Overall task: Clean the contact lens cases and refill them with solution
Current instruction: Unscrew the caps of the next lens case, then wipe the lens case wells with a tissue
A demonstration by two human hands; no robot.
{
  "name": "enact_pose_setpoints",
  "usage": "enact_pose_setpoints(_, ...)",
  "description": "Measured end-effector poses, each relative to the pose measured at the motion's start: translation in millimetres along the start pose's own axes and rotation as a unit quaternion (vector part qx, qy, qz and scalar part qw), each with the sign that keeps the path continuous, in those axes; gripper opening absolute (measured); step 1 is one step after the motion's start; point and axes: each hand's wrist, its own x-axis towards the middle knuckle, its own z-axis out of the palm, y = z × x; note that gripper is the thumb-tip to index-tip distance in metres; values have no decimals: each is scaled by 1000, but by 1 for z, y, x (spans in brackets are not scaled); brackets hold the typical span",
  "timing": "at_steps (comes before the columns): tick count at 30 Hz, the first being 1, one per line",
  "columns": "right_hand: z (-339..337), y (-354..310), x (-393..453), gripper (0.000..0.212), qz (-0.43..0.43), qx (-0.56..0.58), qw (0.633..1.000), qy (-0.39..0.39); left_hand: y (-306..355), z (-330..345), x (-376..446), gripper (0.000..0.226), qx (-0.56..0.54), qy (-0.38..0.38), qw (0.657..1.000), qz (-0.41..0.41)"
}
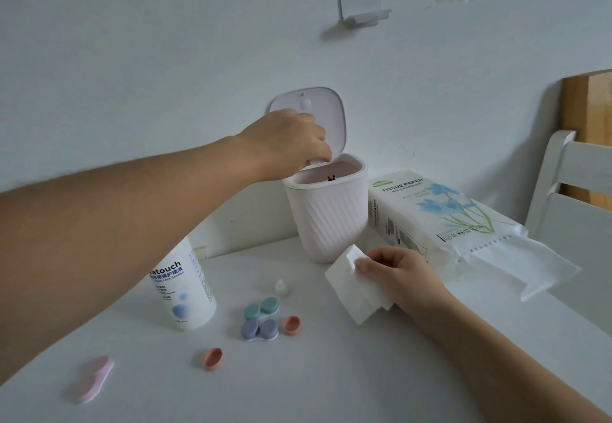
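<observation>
Reaching over the little bin [326,220], my left hand [288,144] curls its fingers around something small and white above the open rim. My right hand [394,276] pinches a folded tissue [354,286]. Both closed lens cases [261,318] lie side by side, long axes running left-right. The solution bottle [185,286] stands upright, reading "Lens Solution"; the pack [440,217] says "TISSUE PAPER".

A white solution bottle [185,286] with blue print stands upright at the left. Its small clear cap [280,287] stands apart on the surface. A green lens case [261,307] and a purple lens case [259,330] lie closed, touching each other. Two coral lids [291,324] [212,358] lie loose, one just beside the purple case. A pink lens case [95,379] without lids lies at the front left.
</observation>
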Motion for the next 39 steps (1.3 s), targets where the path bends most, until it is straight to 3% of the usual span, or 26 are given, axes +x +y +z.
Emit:
enact_pose_setpoints(9, -1, 1, 1, 17, -3, -2, 1000, 1, 5, -5, -6, 29, -10, 17, 999, -31)
enact_pose_setpoints(13, -1, 2, 1, 17, -5, -12, 1000, 3, 11, -2, -10, 29, -1, -43, 999, -20)
enact_pose_setpoints(19, 0, 0, 0, 18, -3, -18, 1000, 3, 12, -5, -13, 24, 17, -76, 997, -21)
enact_pose_setpoints(23, -1, -1, -1, 18, 2, -18, 1000, 2, 10, -8, -17, 25, -14, -37, 998, -51)
enact_pose_setpoints(26, 0, -1, -1, 18, 7, -23, 1000, 4, 11, -7, -23, 23, -57, 4, 990, -129)
enact_pose_setpoints(29, -1, -1, -1, 17, 9, -17, 1000, 2, 13, -5, -34, 25, -150, 42, 961, -231)
enact_pose_setpoints(33, -3, -1, -3, 18, 4, -19, 1000, 2, 24, -6, -58, 21, -297, 107, 883, -347)
enact_pose_setpoints(39, -1, 1, -1, 16, -1, -21, 1000, 9, 72, -5, -123, 13, -455, 188, 775, -396)
